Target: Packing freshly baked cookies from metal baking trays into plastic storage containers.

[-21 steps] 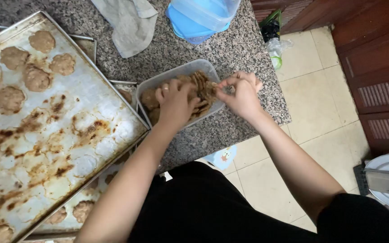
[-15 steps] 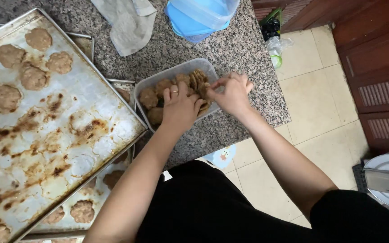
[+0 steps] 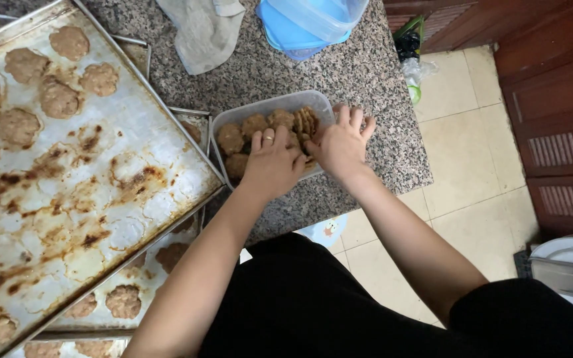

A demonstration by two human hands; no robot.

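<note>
both hands [image 3: 306, 156] in clear plastic tub [image 3: 233, 118] gripping cookies [image 3: 254, 124] | blue tub stack [image 3: 310, 20] behind on desk [image 3: 373, 79] | big tray [image 3: 121, 192], roughly 12 cookies left

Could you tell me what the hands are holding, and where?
Both the left hand and right hand rest on cookies in the plastic container; any grip is hidden.

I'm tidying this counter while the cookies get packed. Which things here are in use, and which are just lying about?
In use:
left hand and right hand, both in the clear plastic container
cookies inside it
baking tray with more cookies

Lying about:
grey cloth
blue tub
lower trays
</note>
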